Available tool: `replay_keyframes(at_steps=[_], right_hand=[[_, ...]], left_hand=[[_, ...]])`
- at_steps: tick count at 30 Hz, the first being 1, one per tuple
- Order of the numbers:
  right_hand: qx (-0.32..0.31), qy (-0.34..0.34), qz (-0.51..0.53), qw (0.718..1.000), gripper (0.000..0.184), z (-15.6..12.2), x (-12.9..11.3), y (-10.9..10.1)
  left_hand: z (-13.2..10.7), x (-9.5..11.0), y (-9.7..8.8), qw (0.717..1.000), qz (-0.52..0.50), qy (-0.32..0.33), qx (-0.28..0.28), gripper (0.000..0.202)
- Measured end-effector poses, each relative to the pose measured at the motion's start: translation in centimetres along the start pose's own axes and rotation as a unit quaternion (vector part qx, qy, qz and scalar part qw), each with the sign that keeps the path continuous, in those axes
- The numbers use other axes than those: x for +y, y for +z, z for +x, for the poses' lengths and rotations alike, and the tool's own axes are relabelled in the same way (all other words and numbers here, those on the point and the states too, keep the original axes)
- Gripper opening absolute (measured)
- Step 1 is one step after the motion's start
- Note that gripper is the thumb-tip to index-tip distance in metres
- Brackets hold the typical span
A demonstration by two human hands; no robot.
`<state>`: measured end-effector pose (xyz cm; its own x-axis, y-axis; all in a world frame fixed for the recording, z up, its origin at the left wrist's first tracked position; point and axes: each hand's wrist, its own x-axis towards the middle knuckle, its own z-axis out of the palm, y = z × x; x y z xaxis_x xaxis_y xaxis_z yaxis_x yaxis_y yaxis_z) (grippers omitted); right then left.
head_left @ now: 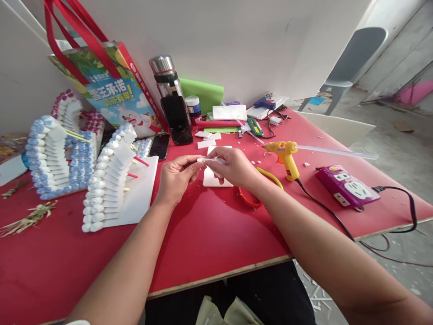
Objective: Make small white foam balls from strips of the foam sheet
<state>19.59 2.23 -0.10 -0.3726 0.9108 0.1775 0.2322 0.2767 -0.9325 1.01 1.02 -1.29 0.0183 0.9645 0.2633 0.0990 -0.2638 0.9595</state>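
My left hand and my right hand meet above the red table, both pinching a thin white strip between their fingertips. Under my right hand lies a white foam sheet. A red-handled tool with a yellow part rests on the table just below my right wrist. A yellow glue gun stands upright to the right of my hands, with a long clear glue stick poking out of its back.
A purple power strip with a black cable lies at the right. White foam models with bottle caps stand at the left. A printed bag, steel flask, phones and foam scraps crowd the back. A grey chair stands beyond.
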Motion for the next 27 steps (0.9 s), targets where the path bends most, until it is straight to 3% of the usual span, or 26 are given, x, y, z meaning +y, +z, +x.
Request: replay_keyframes(at_steps=[7, 11, 19, 27], right_hand=[[0.068, -0.076, -0.14, 0.985, 0.017, -0.3, -0.4, 0.4], [0.051, -0.112, -0.173, 0.977, 0.014, -0.4, -0.6, 0.2], [-0.001, -0.114, -0.154, 0.981, 0.015, -0.5, -0.8, -0.4], [0.054, -0.068, -0.147, 0.985, 0.015, -0.2, -0.1, 0.5]], left_hand=[[-0.1, -0.1, 0.6, 1.0, -0.01, -0.006, 0.02, 0.018], [-0.1, -0.2, 0.5, 0.999, -0.038, -0.001, 0.008, 0.019], [-0.1, -0.2, 0.1, 0.998, -0.048, 0.009, -0.032, 0.02], [-0.2, -0.3, 0.2, 0.998, -0.002, -0.019, -0.053, 0.025]])
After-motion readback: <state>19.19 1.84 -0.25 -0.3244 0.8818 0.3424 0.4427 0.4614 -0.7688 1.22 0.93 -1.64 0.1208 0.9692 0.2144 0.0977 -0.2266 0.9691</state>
